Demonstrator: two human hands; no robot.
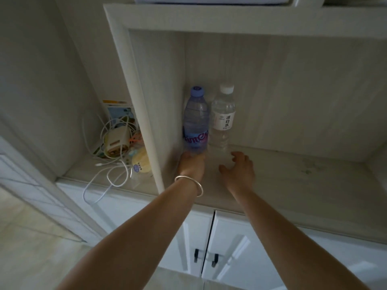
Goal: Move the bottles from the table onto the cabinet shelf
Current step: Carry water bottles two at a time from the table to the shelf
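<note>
Blue bottle by divider, left hand grip closed round base, right hand spread empty, shelf rightward bare.

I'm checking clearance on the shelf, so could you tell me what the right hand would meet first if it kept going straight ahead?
Probably the base of the clear white-capped bottle: the open right hand points at it, though depth is uncertain.

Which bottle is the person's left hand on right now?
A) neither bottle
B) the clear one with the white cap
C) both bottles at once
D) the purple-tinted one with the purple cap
D: the left hand grips the base of the purple bottle on the cabinet shelf, while the right hand is open, just short of the clear bottle.
</note>
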